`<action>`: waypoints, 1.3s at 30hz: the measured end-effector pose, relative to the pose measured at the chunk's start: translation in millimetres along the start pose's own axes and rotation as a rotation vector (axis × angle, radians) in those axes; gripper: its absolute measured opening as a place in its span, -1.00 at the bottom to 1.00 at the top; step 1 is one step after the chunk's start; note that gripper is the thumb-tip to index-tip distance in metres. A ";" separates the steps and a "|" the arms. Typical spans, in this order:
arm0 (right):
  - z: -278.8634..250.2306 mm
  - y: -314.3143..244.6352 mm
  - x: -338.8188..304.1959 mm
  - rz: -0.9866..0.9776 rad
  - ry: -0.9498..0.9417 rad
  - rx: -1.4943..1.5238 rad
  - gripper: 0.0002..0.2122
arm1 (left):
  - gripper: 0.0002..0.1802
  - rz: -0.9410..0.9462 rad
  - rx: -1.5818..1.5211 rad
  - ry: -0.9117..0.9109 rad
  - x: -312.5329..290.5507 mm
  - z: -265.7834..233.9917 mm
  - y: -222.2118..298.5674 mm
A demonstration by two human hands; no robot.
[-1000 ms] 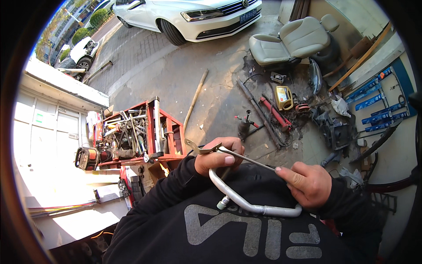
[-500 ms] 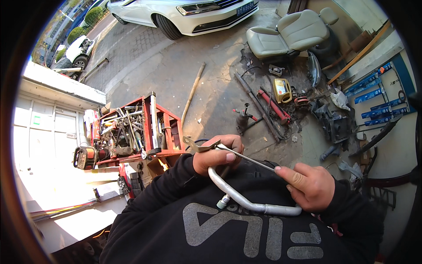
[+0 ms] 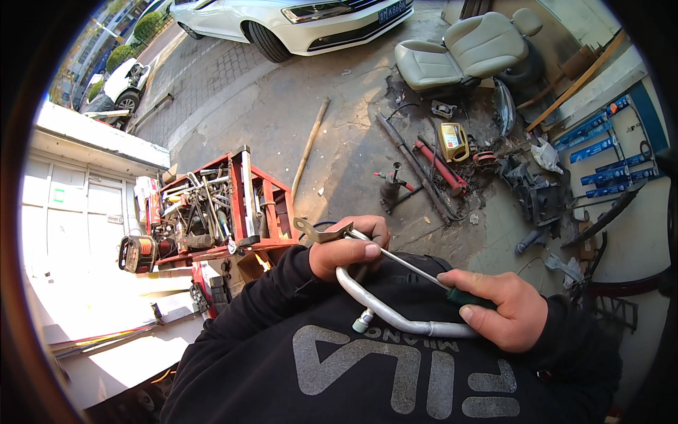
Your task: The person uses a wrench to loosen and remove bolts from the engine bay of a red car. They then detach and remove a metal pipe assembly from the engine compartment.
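Observation:
My left hand (image 3: 347,256) is closed around a bent silver metal pipe (image 3: 387,319). A flat metal bracket (image 3: 323,232) with a hole at its end sticks out past the left fist. Low on the pipe's bend, a short stub with a pale cap (image 3: 363,321) points down. In my right hand (image 3: 514,311) is a screwdriver (image 3: 413,268), gripped by its dark green handle between thumb and fingers. Its shaft slants up to the left and reaches the bracket beside my left thumb; the tip is hidden there. Behind the right hand, the pipe's far end is out of sight.
At left stands a red toolbox (image 3: 282,212) full of tools. A wooden stick (image 3: 311,141) lies on the floor ahead. To the right are a red jack (image 3: 438,166), a yellow jug (image 3: 453,143) and a beige car seat (image 3: 487,49). A white car (image 3: 311,28) is parked beyond.
My right hand has shifted slightly right and its grip has changed, so the screwdriver's green handle now shows. The left hand and pipe stay nearly in place.

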State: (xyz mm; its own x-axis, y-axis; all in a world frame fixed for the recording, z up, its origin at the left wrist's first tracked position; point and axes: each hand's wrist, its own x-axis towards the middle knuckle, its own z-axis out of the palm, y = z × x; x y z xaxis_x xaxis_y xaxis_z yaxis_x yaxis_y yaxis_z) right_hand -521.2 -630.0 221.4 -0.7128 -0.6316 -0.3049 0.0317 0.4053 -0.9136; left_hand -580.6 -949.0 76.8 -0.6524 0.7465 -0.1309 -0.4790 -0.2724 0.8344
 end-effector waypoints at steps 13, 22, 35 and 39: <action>1.8 -24.2 -3.7 -0.080 0.071 -0.722 -0.44 | -0.63 -0.004 0.066 -0.003 -4.4 -1.2 2.3; -8.9 -69.7 -0.9 -0.009 0.020 -0.726 -0.47 | -0.74 -0.094 0.164 -0.047 -6.6 5.6 22.9; -71.4 -99.2 42.8 0.020 -0.257 -0.617 -0.52 | -0.77 -0.072 0.135 -0.033 -6.9 11.3 19.3; -73.4 -90.9 44.3 -0.031 -0.226 -0.564 -0.53 | -0.76 -0.050 0.116 0.019 -9.9 12.5 18.1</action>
State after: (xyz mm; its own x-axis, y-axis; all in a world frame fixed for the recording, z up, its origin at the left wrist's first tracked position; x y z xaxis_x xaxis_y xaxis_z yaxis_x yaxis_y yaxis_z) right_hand -607.1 -646.3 310.7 -0.5391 -0.7483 -0.3866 -0.4064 0.6331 -0.6588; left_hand -575.4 -953.7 99.8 -0.6408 0.7456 -0.1832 -0.4409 -0.1620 0.8828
